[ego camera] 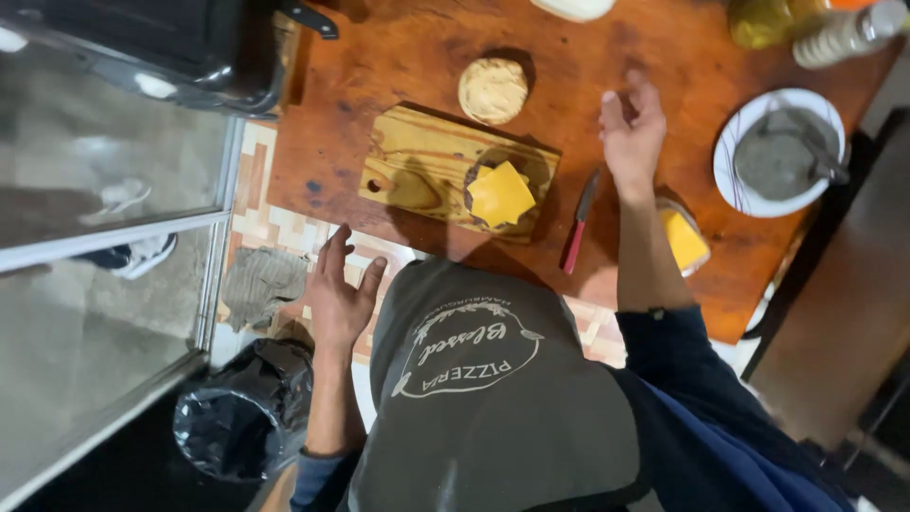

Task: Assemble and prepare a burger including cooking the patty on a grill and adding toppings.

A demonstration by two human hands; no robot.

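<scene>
I am looking straight down over a grey apron (493,379) at a reddish wooden table (398,57). A pale wooden cutting board (417,161) lies near the middle of it, and I place everything else by that board.

On the board's right end sits a dark burger patty topped with a square slice of yellow cheese (500,194). Just beyond the board's far edge rests a round bun half (493,90), cut face up. To the right of the board, a knife with a red handle (578,226) lies on the table.

The right hand (630,133) hovers to the right of the board, past the knife, fingers spread loosely and holding nothing. Below its forearm, further right of the board, sits a block of yellow cheese slices (684,239). Well to the right of that is a white plate (749,123) carrying a grey crumpled wrapper.

The left hand (339,294) hangs off the table's near edge, below the board's left end, fingers splayed wide and empty. Under it, on the floor, I see a black bin bag (242,408).
</scene>
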